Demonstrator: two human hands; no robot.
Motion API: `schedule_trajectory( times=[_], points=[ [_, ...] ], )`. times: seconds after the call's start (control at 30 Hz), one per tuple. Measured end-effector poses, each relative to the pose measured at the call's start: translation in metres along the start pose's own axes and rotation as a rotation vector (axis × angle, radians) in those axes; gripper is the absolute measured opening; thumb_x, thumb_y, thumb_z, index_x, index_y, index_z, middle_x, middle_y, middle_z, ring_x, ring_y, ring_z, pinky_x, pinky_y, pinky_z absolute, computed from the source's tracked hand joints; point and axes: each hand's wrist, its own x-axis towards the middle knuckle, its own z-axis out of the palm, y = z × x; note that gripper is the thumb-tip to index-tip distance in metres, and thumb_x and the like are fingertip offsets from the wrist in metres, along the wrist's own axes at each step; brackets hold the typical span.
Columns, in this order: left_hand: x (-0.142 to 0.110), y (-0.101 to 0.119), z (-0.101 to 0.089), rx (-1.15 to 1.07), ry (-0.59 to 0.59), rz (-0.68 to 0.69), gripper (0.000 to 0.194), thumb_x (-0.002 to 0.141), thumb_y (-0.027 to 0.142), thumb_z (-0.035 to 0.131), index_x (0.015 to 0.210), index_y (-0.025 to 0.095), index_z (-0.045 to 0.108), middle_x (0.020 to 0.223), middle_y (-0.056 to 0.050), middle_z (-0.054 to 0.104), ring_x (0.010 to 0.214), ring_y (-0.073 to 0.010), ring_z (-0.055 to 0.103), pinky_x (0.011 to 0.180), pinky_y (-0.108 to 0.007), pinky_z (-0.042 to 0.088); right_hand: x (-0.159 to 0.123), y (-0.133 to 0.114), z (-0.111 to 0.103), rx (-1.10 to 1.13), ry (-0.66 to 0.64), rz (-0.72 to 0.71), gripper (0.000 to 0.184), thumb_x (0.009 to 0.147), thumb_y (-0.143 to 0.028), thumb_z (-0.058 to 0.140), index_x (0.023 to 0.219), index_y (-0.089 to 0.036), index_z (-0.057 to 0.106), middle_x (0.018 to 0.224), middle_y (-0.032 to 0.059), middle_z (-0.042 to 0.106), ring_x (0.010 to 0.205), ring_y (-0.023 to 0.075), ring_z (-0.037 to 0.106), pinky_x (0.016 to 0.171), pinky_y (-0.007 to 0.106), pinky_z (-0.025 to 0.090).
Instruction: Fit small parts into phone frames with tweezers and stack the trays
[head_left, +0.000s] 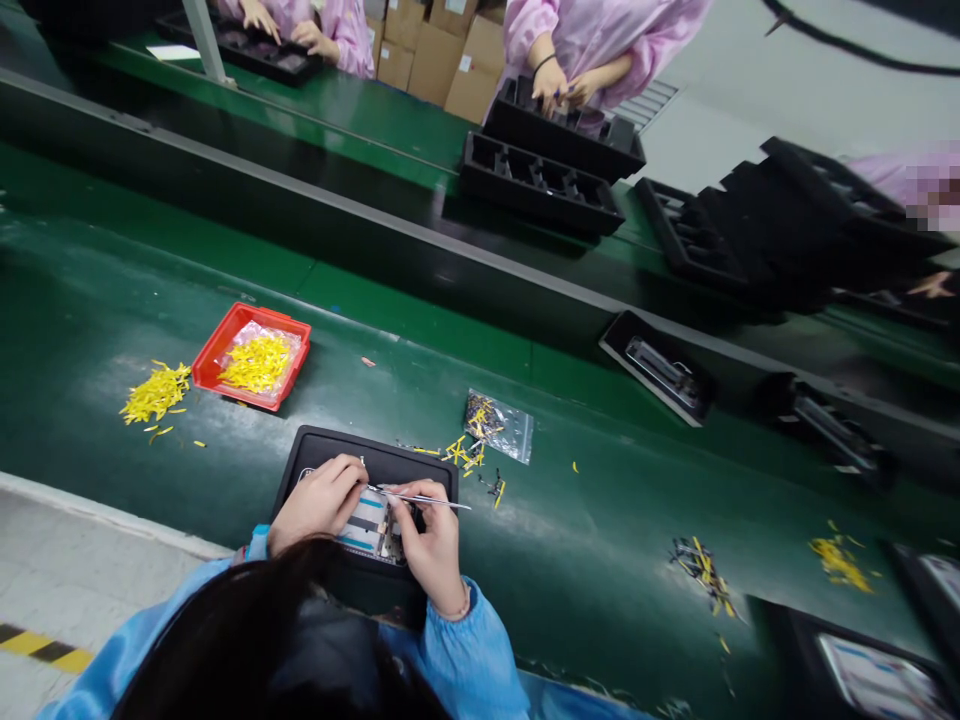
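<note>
My right hand (433, 535) is closed on slim silver tweezers (442, 500), whose tips point left towards my other hand. Under both hands lies an opened flat electronic device (364, 525) with silver plates, blue strips and bare circuit parts. It rests in a black tray (315, 445) at the bench edge. My left hand (321, 503) leans on the device's left side, its fingers curled together near the tweezer tips; whatever they pinch is hidden. Small yellow and black strips (469, 452) lie just beyond the tray, beside a clear zip bag (510, 430) of similar pieces.
A red bin (289, 385) of yellow strips stands left, next to a loose yellow pile (156, 392). More strips (703, 575) lie right. Black trays with devices (664, 368) sit along a raised rail (420, 235). Across it, people in pink sleeves handle black trays (540, 190).
</note>
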Motion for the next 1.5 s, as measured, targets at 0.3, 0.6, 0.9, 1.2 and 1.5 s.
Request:
schedule_trajectory(
  times=[0.3, 0.6, 0.9, 1.2, 1.5],
  points=[
    [-0.003, 0.009, 0.000, 0.077, 0.022, 0.007, 0.020, 0.086, 0.011, 0.037, 0.089, 0.017, 0.056, 0.087, -0.006, 0.062, 0.075, -0.0167, 0.061, 0.070, -0.026, 0.051, 0.000, 0.002, 0.000, -0.024, -0.011, 0.016, 0.005, 0.086, -0.020, 0.058, 0.087, -0.023, 0.054, 0.080, 0.0023, 0.065, 0.076, 0.0180, 0.066, 0.068, 0.031, 0.054],
    [-0.007, 0.005, 0.003, 0.042, 0.034, -0.009, 0.015, 0.089, 0.014, 0.042, 0.086, 0.019, 0.056, 0.092, -0.005, 0.063, 0.080, -0.0158, 0.063, 0.072, -0.025, 0.051, -0.001, 0.002, -0.001, -0.031, -0.016, 0.038, 0.005, 0.086, -0.020, 0.057, 0.088, -0.023, 0.054, 0.080, 0.0029, 0.065, 0.077, 0.0189, 0.066, 0.070, 0.032, 0.053],
    [-0.007, 0.002, 0.005, 0.075, 0.067, 0.044, 0.026, 0.094, 0.017, 0.035, 0.087, 0.019, 0.060, 0.085, -0.004, 0.064, 0.074, -0.0143, 0.063, 0.069, -0.023, 0.049, -0.002, 0.002, 0.000, -0.031, -0.016, 0.038, 0.005, 0.086, -0.020, 0.057, 0.088, -0.023, 0.054, 0.081, 0.0028, 0.065, 0.078, 0.0187, 0.066, 0.070, 0.032, 0.053],
    [-0.008, -0.001, 0.006, 0.073, -0.040, -0.016, 0.023, 0.092, 0.016, 0.039, 0.089, 0.021, 0.062, 0.089, -0.003, 0.064, 0.077, -0.0144, 0.062, 0.072, -0.023, 0.049, -0.002, 0.001, 0.000, -0.021, -0.009, 0.033, 0.003, 0.087, -0.022, 0.057, 0.087, -0.023, 0.054, 0.080, 0.0030, 0.065, 0.078, 0.0188, 0.066, 0.069, 0.032, 0.054],
    [-0.003, 0.009, 0.003, 0.214, -0.089, -0.003, 0.021, 0.090, 0.011, 0.040, 0.089, 0.019, 0.059, 0.090, -0.005, 0.062, 0.073, -0.0162, 0.058, 0.067, -0.026, 0.046, 0.000, 0.001, 0.000, 0.059, 0.057, 0.055, 0.008, 0.085, -0.021, 0.060, 0.088, -0.023, 0.052, 0.081, 0.0020, 0.064, 0.078, 0.0182, 0.067, 0.071, 0.032, 0.055]
  ],
)
